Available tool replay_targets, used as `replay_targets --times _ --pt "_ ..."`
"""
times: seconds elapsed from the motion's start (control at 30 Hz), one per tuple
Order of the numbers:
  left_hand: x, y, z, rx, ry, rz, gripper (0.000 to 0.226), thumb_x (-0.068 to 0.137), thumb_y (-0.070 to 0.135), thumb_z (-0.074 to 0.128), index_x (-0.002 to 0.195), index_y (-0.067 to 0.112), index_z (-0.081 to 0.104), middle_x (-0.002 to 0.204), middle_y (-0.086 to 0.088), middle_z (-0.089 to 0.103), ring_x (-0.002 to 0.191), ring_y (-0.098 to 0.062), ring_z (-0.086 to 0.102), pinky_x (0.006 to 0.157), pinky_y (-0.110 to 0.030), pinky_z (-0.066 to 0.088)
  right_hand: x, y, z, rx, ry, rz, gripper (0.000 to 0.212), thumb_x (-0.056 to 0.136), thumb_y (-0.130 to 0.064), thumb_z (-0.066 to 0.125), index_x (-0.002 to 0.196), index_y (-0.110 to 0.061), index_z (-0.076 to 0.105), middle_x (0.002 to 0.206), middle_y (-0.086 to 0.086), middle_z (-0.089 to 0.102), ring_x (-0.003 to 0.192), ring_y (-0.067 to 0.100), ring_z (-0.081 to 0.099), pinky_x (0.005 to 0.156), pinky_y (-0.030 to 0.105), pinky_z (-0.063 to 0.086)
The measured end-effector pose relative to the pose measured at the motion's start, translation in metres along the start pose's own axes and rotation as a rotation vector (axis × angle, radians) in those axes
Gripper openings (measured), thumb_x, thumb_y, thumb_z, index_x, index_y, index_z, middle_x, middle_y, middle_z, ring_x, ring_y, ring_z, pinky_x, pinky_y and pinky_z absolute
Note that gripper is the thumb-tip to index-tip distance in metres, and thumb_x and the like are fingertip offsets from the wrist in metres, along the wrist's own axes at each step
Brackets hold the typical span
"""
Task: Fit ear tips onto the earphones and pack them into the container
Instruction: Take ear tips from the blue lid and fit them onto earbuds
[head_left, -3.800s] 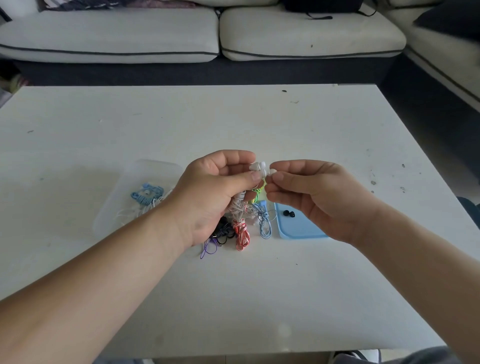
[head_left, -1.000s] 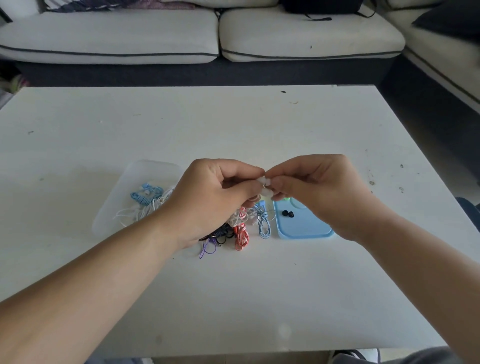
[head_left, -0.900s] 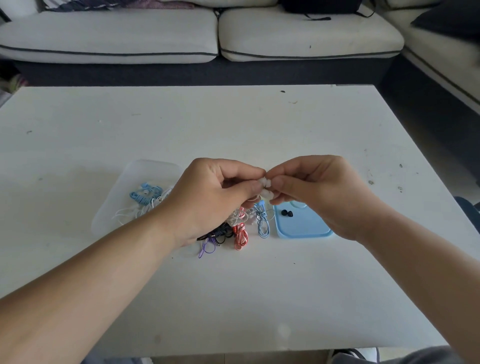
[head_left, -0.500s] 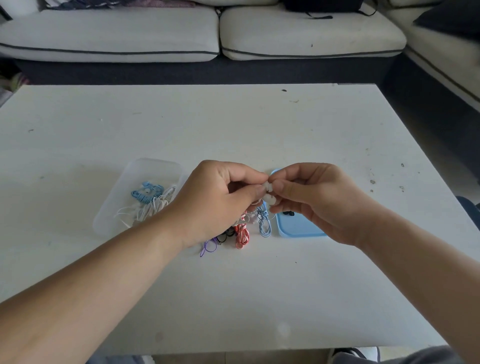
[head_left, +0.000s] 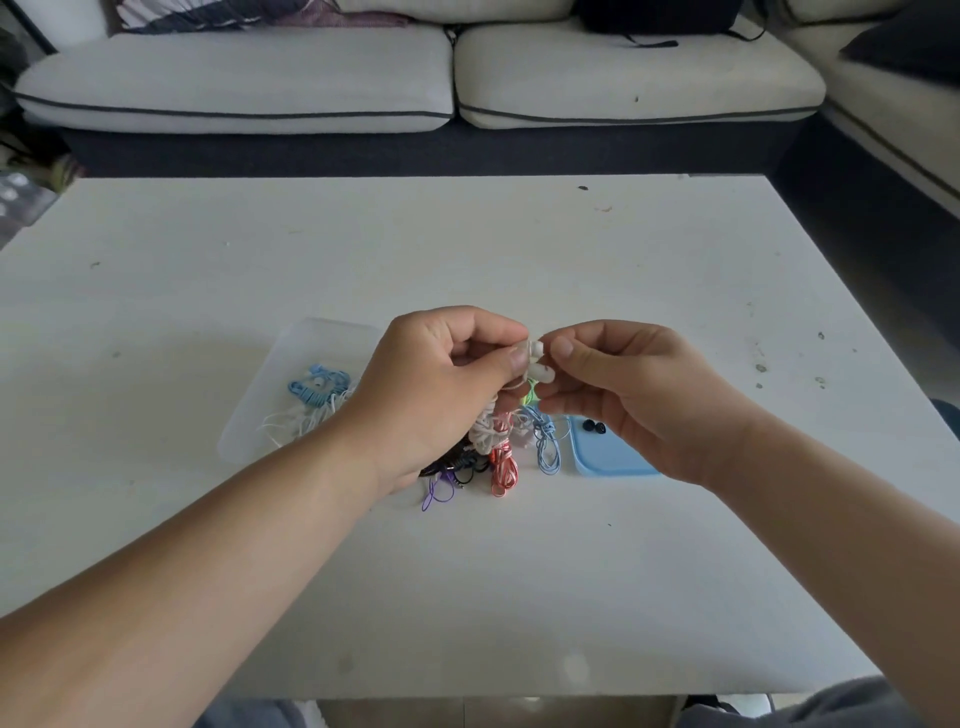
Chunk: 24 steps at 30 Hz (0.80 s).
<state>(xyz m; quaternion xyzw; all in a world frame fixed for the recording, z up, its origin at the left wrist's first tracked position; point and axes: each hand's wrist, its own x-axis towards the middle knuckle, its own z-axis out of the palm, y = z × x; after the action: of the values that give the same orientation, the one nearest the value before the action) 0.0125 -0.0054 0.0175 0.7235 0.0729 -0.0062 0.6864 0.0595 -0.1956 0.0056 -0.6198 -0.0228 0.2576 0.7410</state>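
My left hand (head_left: 441, 384) grips a white earphone (head_left: 537, 364) above the table, its bundled white cord hanging below the fist. My right hand (head_left: 623, 395) pinches the earbud end with thumb and forefinger; whether a tip sits between them is hidden. A clear plastic container (head_left: 270, 410) lies left of my hands, with blue and white earphones (head_left: 317, 389) inside. Under my hands lies a pile of coiled earphones (head_left: 501, 462) in red, blue, purple and black. Two black ear tips (head_left: 594, 427) rest on the blue lid (head_left: 608, 460).
The white table (head_left: 467, 249) is broad, with small marks near its right edge. A light sofa (head_left: 415, 78) runs along the far side, and another couch section stands at the right.
Both hands have stayed together at the earbud, shifting slightly up and down. The right fingers have worked at the earbud end; the grip is unchanged.
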Motion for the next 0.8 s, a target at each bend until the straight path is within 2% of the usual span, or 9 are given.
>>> replay_targets --times 0.13,0.23,0.33,0.47,0.53,0.6,0.63,0.73,0.8 --pt "-0.004 0.001 -0.018 0.018 0.08 -0.019 0.011 0.091 0.005 0.075 0.096 0.014 0.077 0.08 -0.004 0.078 0.069 -0.017 0.076 0.064 -0.027 0.06 0.007 0.0 0.022 -0.025 0.072 0.013 0.019 0.095 -0.01 0.068 0.103 0.006 0.071 0.09 0.021 0.072 0.083 0.032 0.068 0.081 0.04 0.064" --pt "-0.003 0.002 -0.037 0.052 0.185 -0.031 0.008 0.091 0.006 0.076 0.097 0.012 0.077 0.088 -0.012 0.077 0.067 -0.016 0.075 0.062 -0.031 0.062 0.015 0.005 0.045 -0.05 0.094 0.023 0.017 0.095 -0.01 0.069 0.101 0.005 0.072 0.087 0.019 0.072 0.08 0.03 0.068 0.075 0.038 0.063" --pt "0.0 0.0 -0.073 0.161 0.282 -0.011 0.007 0.091 0.008 0.077 0.096 0.013 0.077 0.087 -0.01 0.076 0.069 -0.016 0.076 0.063 -0.035 0.063 0.024 0.012 0.076 -0.109 0.105 0.031 0.015 0.096 -0.01 0.069 0.101 0.004 0.073 0.084 0.016 0.073 0.077 0.026 0.068 0.075 0.038 0.063" --pt "0.005 -0.006 -0.119 0.26 0.374 -0.066 0.006 0.094 0.003 0.071 0.098 0.007 0.073 0.087 -0.012 0.073 0.06 -0.014 0.074 0.052 -0.023 0.057 0.033 0.024 0.109 -0.179 0.083 0.042 0.012 0.096 -0.009 0.069 0.097 0.001 0.074 0.081 0.013 0.074 0.071 0.024 0.067 0.074 0.038 0.063" --pt "0.008 -0.019 -0.139 0.343 0.379 -0.125 0.005 0.093 0.005 0.074 0.095 0.01 0.073 0.089 -0.014 0.075 0.065 -0.023 0.076 0.057 -0.031 0.062 0.036 0.03 0.121 -0.217 0.063 0.052 0.012 0.096 -0.011 0.068 0.095 0.0 0.074 0.08 0.012 0.075 0.069 0.022 0.068 0.075 0.039 0.064" --pt "0.011 -0.035 -0.149 0.443 0.35 -0.167 0.009 0.089 0.009 0.077 0.091 0.017 0.073 0.086 -0.011 0.076 0.075 -0.03 0.076 0.069 -0.038 0.065 0.036 0.036 0.127 -0.263 0.048 0.053 0.014 0.097 -0.011 0.068 0.093 0.0 0.074 0.079 0.01 0.076 0.068 0.02 0.068 0.075 0.04 0.064" --pt "0.011 -0.041 -0.151 0.472 0.33 -0.18 0.011 0.088 0.01 0.078 0.093 0.018 0.073 0.086 -0.007 0.075 0.077 -0.029 0.076 0.072 -0.036 0.063 0.036 0.037 0.129 -0.279 0.04 0.052 0.015 0.097 -0.011 0.068 0.093 0.001 0.074 0.078 0.009 0.075 0.067 0.019 0.068 0.075 0.04 0.063" --pt "0.014 -0.051 -0.151 0.498 0.286 -0.19 0.02 0.087 0.013 0.078 0.105 0.019 0.073 0.096 0.003 0.071 0.079 -0.013 0.068 0.067 -0.022 0.05 0.037 0.039 0.13 -0.295 0.038 0.052 0.015 0.097 -0.011 0.067 0.093 0.002 0.074 0.078 0.01 0.075 0.066 0.019 0.067 0.075 0.04 0.063" --pt "0.015 -0.051 -0.152 0.509 0.272 -0.174 0.025 0.089 0.013 0.074 0.112 0.023 0.07 0.109 0.004 0.069 0.086 -0.012 0.068 0.072 -0.024 0.052 0.038 0.038 0.129 -0.288 0.05 0.052 0.014 0.097 -0.011 0.068 0.093 0.002 0.074 0.077 0.01 0.075 0.067 0.02 0.067 0.076 0.041 0.063"
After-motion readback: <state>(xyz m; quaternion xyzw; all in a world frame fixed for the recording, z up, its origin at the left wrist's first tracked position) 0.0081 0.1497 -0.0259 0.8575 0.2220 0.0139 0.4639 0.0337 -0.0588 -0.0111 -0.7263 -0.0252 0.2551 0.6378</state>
